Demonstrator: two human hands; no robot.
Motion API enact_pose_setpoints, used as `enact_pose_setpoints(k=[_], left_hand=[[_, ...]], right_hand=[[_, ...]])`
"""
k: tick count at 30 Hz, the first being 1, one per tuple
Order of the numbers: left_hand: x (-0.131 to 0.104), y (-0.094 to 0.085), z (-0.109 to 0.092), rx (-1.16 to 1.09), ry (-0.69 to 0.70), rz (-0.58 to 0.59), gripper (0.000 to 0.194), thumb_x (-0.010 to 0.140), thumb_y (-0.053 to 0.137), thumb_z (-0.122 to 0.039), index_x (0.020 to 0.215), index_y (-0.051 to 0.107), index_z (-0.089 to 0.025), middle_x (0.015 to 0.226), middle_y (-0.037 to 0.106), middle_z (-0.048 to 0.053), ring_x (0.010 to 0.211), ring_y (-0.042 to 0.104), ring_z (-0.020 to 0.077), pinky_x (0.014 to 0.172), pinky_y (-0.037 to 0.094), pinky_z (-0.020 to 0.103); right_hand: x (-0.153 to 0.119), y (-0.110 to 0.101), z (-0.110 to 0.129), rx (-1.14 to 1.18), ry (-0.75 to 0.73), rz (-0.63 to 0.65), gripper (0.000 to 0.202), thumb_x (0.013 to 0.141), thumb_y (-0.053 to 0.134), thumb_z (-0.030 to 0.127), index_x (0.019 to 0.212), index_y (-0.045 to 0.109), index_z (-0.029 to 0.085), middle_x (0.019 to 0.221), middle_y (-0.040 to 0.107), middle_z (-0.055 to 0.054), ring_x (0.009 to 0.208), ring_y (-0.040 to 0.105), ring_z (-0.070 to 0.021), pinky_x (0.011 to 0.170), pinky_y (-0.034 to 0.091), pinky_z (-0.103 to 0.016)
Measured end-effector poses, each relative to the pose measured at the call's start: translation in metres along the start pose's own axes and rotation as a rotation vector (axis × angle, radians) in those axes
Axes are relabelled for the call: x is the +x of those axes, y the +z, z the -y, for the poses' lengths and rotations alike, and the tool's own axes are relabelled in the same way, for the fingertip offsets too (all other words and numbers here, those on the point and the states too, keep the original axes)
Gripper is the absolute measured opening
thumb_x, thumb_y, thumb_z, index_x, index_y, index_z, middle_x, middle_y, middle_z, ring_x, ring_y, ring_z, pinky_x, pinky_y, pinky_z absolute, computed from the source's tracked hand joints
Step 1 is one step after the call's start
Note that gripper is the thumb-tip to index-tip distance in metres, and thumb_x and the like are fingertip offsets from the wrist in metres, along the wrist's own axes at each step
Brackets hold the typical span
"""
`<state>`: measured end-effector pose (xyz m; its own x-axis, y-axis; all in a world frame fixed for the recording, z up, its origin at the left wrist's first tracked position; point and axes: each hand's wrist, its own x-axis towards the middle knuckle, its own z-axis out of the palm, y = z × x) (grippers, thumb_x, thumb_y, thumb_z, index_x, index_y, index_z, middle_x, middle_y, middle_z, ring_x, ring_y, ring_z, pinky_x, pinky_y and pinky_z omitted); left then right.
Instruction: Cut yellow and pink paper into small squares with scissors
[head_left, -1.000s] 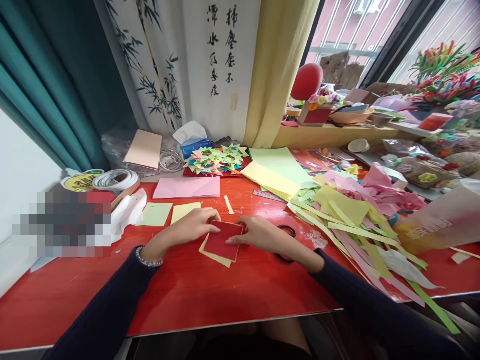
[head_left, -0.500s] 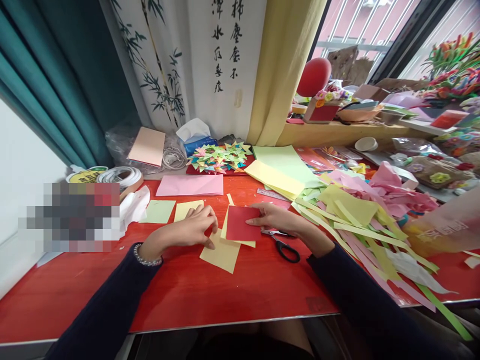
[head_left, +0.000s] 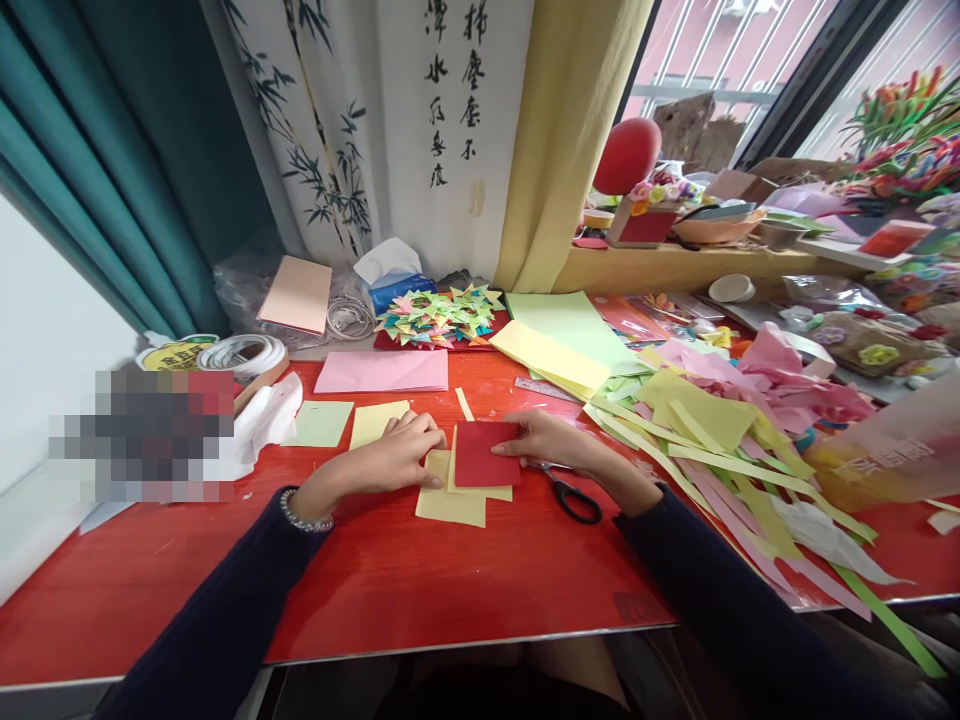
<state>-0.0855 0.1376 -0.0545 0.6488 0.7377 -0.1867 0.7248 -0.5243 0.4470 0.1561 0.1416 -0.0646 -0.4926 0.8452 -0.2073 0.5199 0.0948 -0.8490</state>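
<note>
Lower yellow sheet sits squarer than half a second ago, 7 o'clock from the red card. Right hand pinches its 3 o'clock edge; left hand curls over the sheet, can't tell if gripping.

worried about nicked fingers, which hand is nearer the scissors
Right. The right hand is just beside the scissors, partly hiding them in this view; the left hand is farther off to the left, across the red paper square.

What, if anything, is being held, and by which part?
The right hand holds the red card by its right edge. The left hand touches the lower yellow sheet near its left edge; gripping is unclear.
</note>
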Motion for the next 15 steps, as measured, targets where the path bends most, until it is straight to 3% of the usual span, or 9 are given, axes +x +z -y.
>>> enact_pose_setpoints(k=[5, 8, 12, 15], left_hand=[[0.007, 0.0, 0.001, -0.421, -0.085, -0.159, 0.033, 0.076, 0.054, -0.038, 0.103, 0.05, -0.02, 0.091, 0.06, 0.003, 0.084, 0.055, 0.0206, 0.073, 0.041, 0.033], [0.009, -0.001, -0.003, -0.636, -0.104, -0.272, 0.028, 0.076, 0.056, -0.037, 0.098, 0.054, -0.019, 0.091, 0.064, 0.003, 0.087, 0.058, 0.0199, 0.076, 0.042, 0.033], [0.008, -0.004, -0.011, -0.696, -0.081, -0.28, 0.023, 0.079, 0.053, -0.037, 0.083, 0.062, -0.017, 0.086, 0.066, 0.004, 0.082, 0.059, 0.0183, 0.078, 0.043, 0.033], [0.006, -0.004, -0.016, -0.815, -0.09, -0.303, 0.025, 0.082, 0.05, -0.038, 0.089, 0.062, -0.017, 0.09, 0.067, 0.004, 0.086, 0.061, 0.0182, 0.082, 0.045, 0.034]], right_hand=[[0.005, -0.002, -0.009, 0.106, -0.028, -0.055, 0.027, 0.071, 0.065, 0.039, 0.079, 0.055, 0.015, 0.057, 0.051, 0.004, 0.047, 0.043, -0.0073, 0.044, 0.032, -0.021], [0.008, -0.003, -0.01, 0.231, -0.06, -0.106, 0.031, 0.068, 0.068, 0.036, 0.086, 0.053, 0.016, 0.063, 0.052, 0.004, 0.05, 0.045, -0.0074, 0.045, 0.033, -0.021], [0.007, -0.003, -0.005, 0.356, -0.089, -0.094, 0.032, 0.068, 0.069, 0.033, 0.091, 0.052, 0.017, 0.063, 0.051, 0.005, 0.048, 0.043, -0.0062, 0.043, 0.03, -0.019], [0.005, -0.002, -0.002, 0.288, -0.087, -0.109, 0.025, 0.071, 0.067, 0.033, 0.083, 0.054, 0.016, 0.062, 0.052, 0.004, 0.049, 0.044, -0.0066, 0.043, 0.03, -0.02]])
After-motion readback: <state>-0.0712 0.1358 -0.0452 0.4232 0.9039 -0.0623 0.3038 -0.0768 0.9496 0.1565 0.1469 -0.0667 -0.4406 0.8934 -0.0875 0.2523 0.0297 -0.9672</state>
